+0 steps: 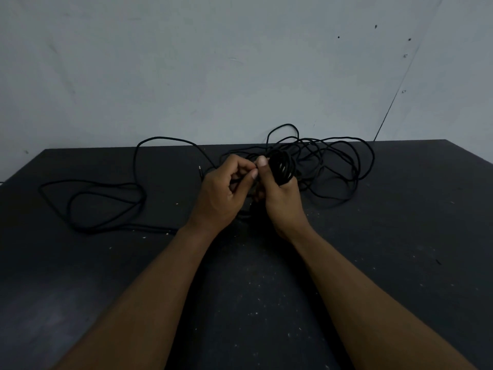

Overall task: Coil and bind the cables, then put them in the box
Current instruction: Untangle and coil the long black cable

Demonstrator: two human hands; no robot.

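Note:
My right hand (pixel 280 198) grips a small coil of black cable (pixel 282 168) held above the dark table, thumb up against its loops. My left hand (pixel 224 190) sits right beside it, fingers curled, pinching a strand of the same cable next to my right thumb. A loose tangle of black cable (pixel 338 161) lies on the table behind my right hand. More cable (pixel 90 201) sprawls in wide loops at the left, with a small metal plug end (pixel 199 169) near my left hand. No box is in view.
The dark table (pixel 266 289) is speckled with pale crumbs and ends at a grey wall (pixel 213 62) behind. A thin dark line (pixel 394 97) runs down the wall at the right.

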